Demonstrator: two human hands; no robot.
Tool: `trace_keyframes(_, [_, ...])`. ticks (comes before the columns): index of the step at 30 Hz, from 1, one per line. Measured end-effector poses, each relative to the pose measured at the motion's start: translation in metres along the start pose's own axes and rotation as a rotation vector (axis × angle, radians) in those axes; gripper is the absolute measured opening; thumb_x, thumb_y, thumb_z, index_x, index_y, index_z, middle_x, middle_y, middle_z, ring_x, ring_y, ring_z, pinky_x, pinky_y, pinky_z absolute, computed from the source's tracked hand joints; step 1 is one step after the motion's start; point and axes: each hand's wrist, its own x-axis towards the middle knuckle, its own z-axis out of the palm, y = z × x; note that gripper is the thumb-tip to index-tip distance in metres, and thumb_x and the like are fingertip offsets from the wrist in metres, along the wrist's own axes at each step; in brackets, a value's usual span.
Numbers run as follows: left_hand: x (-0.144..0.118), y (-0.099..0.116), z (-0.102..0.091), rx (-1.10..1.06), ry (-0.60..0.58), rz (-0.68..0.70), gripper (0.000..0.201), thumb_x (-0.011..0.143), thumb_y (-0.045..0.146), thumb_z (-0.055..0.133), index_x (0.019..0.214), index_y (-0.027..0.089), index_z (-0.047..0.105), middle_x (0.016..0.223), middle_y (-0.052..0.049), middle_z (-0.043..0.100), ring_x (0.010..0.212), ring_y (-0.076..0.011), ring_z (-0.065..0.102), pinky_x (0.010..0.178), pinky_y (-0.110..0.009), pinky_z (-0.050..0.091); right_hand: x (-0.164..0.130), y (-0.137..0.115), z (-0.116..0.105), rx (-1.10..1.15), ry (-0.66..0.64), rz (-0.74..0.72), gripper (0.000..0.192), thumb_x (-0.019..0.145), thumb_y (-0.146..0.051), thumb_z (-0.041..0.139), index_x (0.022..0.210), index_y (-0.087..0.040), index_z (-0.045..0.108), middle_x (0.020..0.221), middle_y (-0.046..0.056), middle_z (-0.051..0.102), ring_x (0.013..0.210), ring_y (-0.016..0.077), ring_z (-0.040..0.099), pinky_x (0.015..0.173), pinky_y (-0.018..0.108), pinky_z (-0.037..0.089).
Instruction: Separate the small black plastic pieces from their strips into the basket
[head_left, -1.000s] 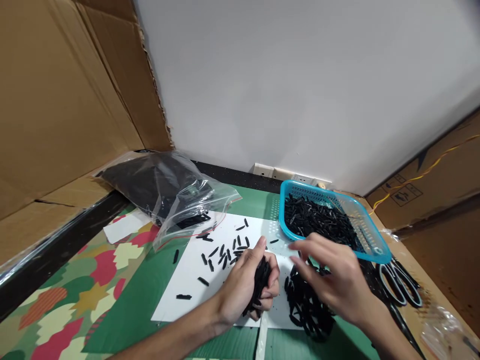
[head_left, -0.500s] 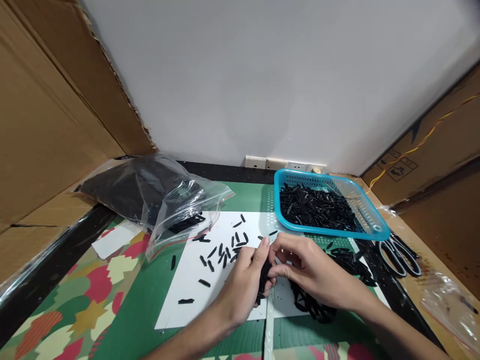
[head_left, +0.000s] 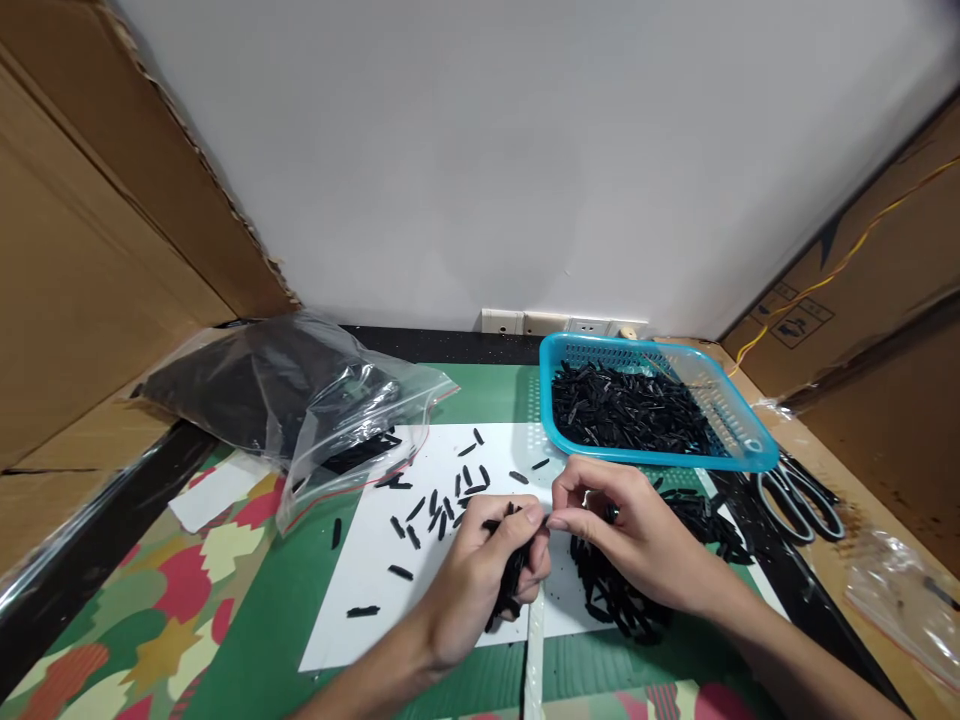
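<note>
Head view. I see my left hand (head_left: 487,570) clenched around a bundle of black strips (head_left: 512,580) over the white sheet (head_left: 352,610). My right hand (head_left: 630,530) pinches at the bundle's top, fingertips touching the left thumb. One loose pile (head_left: 622,600) lies just under the right wrist; some twenty single pieces (head_left: 435,505) scatter across the sheet. One blue basket (head_left: 742,440), one plastic bag (head_left: 300,390) and one pair of scissors (head_left: 799,495) flank the sheet; its left near corner lies bare.
</note>
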Motion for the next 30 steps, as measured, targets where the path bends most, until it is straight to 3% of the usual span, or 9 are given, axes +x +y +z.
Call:
trace_keyframes(5, [0.001, 0.001, -0.001, -0.056, -0.014, 0.048, 0.044, 0.096, 0.053, 0.06, 0.071, 0.019, 0.049, 0.058, 0.006, 0.041, 0.047, -0.0061, 0.029, 0.043, -0.019, 0.017, -0.004, 0.004, 0.0, -0.022, 0.074, -0.16, 0.009, 0.101, -0.029, 0.072, 0.106, -0.02, 0.072, 0.094, 0.002, 0.072, 0.081, 0.0149, 0.065, 0.071, 0.025, 0.049])
trace_keyframes(8, [0.002, 0.002, -0.002, -0.031, -0.012, 0.049, 0.044, 0.099, 0.051, 0.058, 0.07, 0.018, 0.051, 0.059, 0.005, 0.042, 0.048, -0.0068, 0.032, 0.043, -0.019, 0.018, -0.005, 0.008, 0.002, -0.082, 0.121, -0.287, 0.007, 0.102, -0.02, 0.069, 0.106, -0.019, 0.074, 0.094, 0.004, 0.075, 0.083, 0.0165, 0.069, 0.076, 0.027, 0.052])
trace_keyframes(17, [0.004, -0.001, -0.003, -0.071, 0.023, 0.011, 0.045, 0.101, 0.053, 0.051, 0.072, 0.019, 0.052, 0.057, 0.004, 0.042, 0.047, -0.0079, 0.033, 0.042, -0.018, 0.019, -0.006, 0.007, -0.004, -0.224, 0.242, -0.45, 0.011, 0.101, -0.011, 0.066, 0.106, -0.018, 0.073, 0.09, 0.006, 0.076, 0.078, 0.0173, 0.07, 0.069, 0.029, 0.055])
trace_keyframes(22, [0.005, -0.001, -0.003, -0.105, -0.028, 0.049, 0.046, 0.103, 0.049, 0.047, 0.07, 0.018, 0.053, 0.057, 0.004, 0.041, 0.046, -0.0075, 0.032, 0.043, -0.018, 0.02, -0.002, 0.007, -0.006, -0.243, 0.25, -0.482, 0.009, 0.103, -0.013, 0.066, 0.105, -0.019, 0.072, 0.088, 0.004, 0.076, 0.075, 0.0154, 0.07, 0.068, 0.027, 0.055])
trace_keyframes(25, [0.004, 0.0, -0.003, -0.14, -0.076, 0.038, 0.048, 0.101, 0.053, 0.045, 0.069, 0.018, 0.052, 0.057, 0.004, 0.04, 0.046, -0.0079, 0.03, 0.042, -0.019, 0.021, 0.001, 0.01, -0.014, -0.403, 0.259, -0.508, 0.009, 0.104, -0.013, 0.064, 0.105, -0.018, 0.072, 0.089, 0.005, 0.076, 0.076, 0.0152, 0.069, 0.066, 0.027, 0.053])
trace_keyframes(30, [0.005, 0.001, -0.002, -0.141, -0.046, -0.043, 0.049, 0.097, 0.061, 0.045, 0.07, 0.02, 0.05, 0.057, 0.005, 0.039, 0.046, -0.0078, 0.027, 0.04, -0.018, 0.019, 0.008, 0.025, -0.045, -0.828, 0.531, -0.35, 0.01, 0.105, -0.02, 0.062, 0.1, -0.02, 0.071, 0.092, 0.007, 0.076, 0.087, 0.0236, 0.066, 0.079, 0.039, 0.051])
